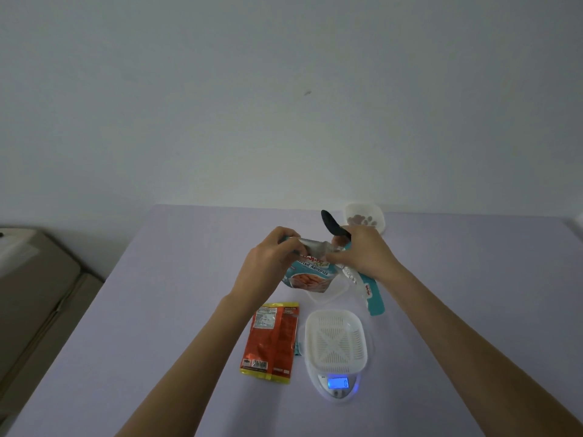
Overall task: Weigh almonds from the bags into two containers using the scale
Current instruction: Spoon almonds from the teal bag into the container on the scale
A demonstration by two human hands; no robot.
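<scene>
My left hand and my right hand both pinch the top edge of a teal almond bag, holding it up above the table. My right hand also holds a black spoon that sticks up behind it. A white slotted container sits on the white scale, whose blue display is lit. A red and yellow bag lies flat to the left of the scale. A second white container with a few almonds stands at the back right.
A clear lid or tray lies under the held bag. A torn teal bag strip lies to its right. The lilac table ends at the wall behind. A beige piece of furniture stands to the left.
</scene>
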